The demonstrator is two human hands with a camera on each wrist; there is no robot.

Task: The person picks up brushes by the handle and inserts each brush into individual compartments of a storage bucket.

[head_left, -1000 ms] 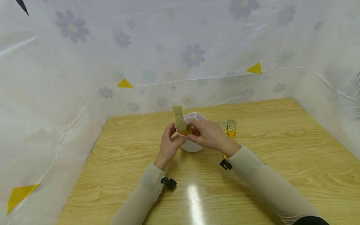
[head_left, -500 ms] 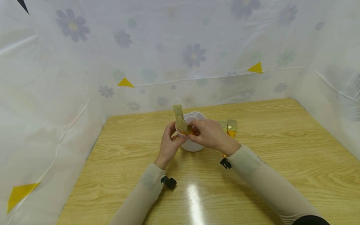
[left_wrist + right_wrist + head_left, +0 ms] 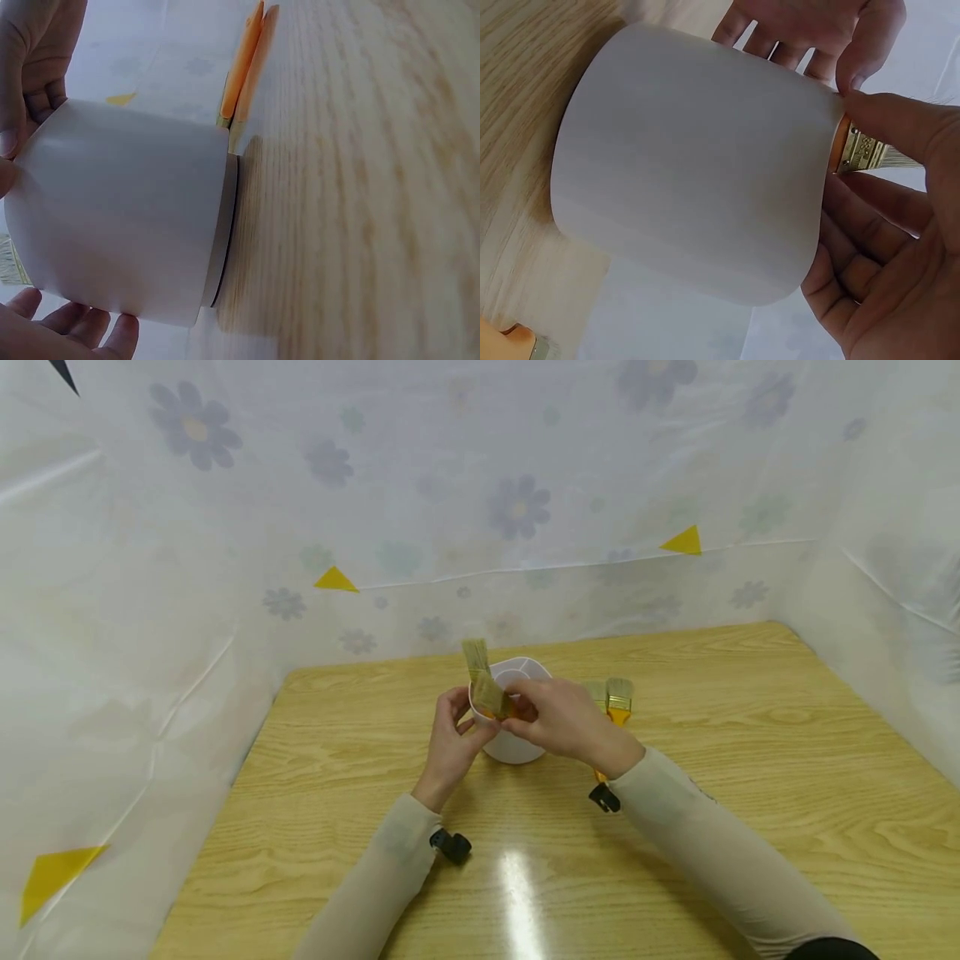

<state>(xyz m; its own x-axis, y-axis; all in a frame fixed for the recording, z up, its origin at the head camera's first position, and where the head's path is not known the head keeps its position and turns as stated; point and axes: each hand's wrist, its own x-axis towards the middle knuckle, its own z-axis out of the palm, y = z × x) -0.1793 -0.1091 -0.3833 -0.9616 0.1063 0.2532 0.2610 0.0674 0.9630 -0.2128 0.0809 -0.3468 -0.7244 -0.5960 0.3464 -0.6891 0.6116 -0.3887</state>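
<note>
A white divided pen holder (image 3: 517, 750) stands upright on the wooden table, its plain curved wall (image 3: 120, 217) filling the left wrist view. My left hand (image 3: 452, 743) grips its left side, fingers curled about the wall near the rim. My right hand (image 3: 566, 722) pinches a flat paintbrush (image 3: 490, 695) at the rim, bristles up and tilted left. In the right wrist view its brass ferrule (image 3: 862, 148) shows just above the rim between thumb and fingers; the handle is hidden inside the holder. A second paintbrush (image 3: 475, 656) stands behind it in the holder, bristles up.
Right of the holder, two more paintbrushes lie on the table (image 3: 337, 735), one with an orange handle (image 3: 618, 717) plainly showing, both partly behind the right forearm. Flower-patterned sheeting (image 3: 420, 527) walls off the back and sides. Yellow tape pieces (image 3: 336, 579) mark the sheeting.
The paintbrush at my right hand has turned slightly, its bristles now facing up more squarely. Both hands and the holder stay nearly in place.
</note>
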